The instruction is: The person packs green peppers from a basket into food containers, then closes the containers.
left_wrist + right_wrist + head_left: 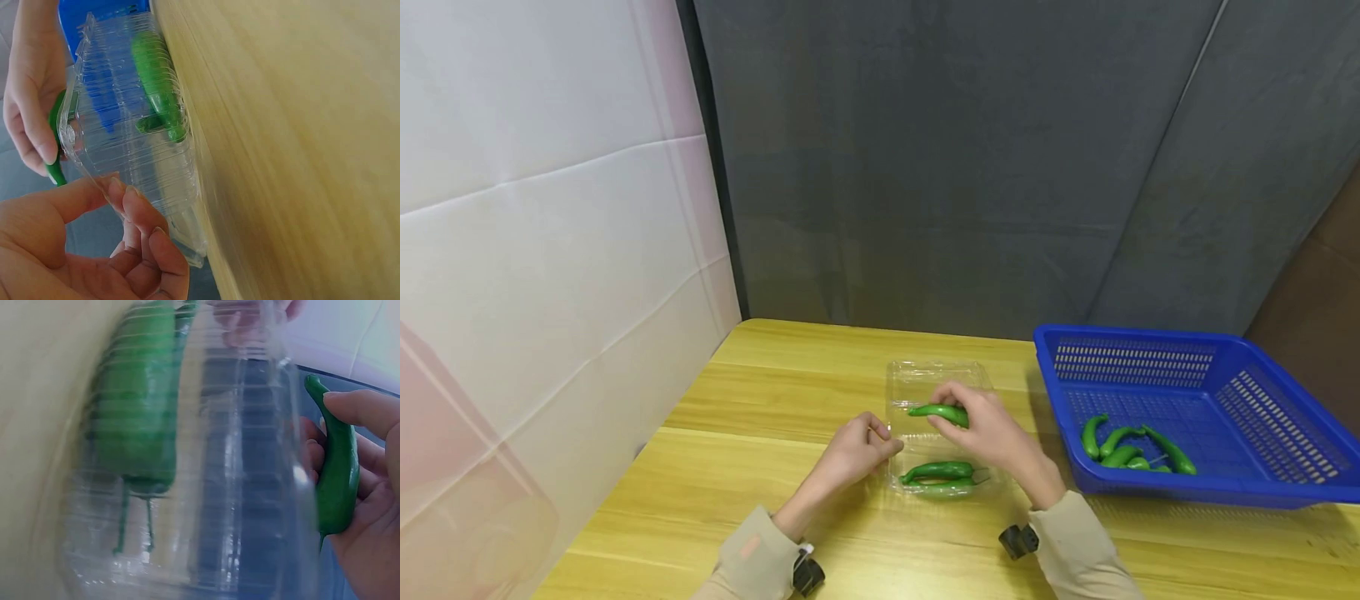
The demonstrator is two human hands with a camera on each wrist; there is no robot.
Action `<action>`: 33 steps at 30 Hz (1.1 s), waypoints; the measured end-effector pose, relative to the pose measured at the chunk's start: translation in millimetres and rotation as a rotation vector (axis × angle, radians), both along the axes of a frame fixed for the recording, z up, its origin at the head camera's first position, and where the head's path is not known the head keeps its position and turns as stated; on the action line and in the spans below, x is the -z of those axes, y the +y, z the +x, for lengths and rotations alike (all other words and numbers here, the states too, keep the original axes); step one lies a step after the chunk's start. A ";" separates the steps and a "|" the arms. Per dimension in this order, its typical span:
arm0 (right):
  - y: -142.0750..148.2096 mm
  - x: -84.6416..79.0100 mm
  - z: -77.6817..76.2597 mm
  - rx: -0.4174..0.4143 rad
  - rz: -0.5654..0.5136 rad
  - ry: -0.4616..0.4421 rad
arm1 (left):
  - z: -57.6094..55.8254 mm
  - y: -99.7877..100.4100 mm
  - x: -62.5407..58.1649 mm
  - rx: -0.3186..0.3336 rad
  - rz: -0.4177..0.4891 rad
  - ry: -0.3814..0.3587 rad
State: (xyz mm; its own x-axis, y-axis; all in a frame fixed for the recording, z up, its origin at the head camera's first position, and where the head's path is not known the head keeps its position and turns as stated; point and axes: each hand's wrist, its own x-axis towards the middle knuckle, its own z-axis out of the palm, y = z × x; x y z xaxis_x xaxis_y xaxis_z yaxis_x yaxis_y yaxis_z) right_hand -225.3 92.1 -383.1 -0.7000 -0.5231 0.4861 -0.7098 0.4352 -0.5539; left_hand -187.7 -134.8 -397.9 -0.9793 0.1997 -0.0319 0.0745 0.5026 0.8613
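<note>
A clear plastic clamshell box (897, 482) sits on the table with its lid (925, 373) folded back. Inside lie green chili peppers (938, 472), seen through the ribbed wall in both wrist views. My right hand (988, 425) grips another green chili pepper (340, 469) between thumb and fingers, above the box near its hinge side. At the box's left side, my left hand (859, 450) pinches the rim between thumb and forefinger, as the left wrist view shows; its other fingers (165, 250) are curled.
A blue plastic basket (1150, 483) stands to the right, with several green chili peppers (1123, 450) in its near left corner. The wooden table (775, 400) meets a grey backdrop behind and a white panel on the left.
</note>
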 end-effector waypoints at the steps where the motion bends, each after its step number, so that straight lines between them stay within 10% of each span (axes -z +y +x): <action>1: -0.6 1.2 -0.2 -0.003 0.006 -0.007 | 0.0 0.0 0.0 0.001 0.003 -0.001; 33: -11.3 28.1 -1.7 -0.050 0.115 -0.182 | -0.7 -0.2 0.3 0.003 0.020 -0.017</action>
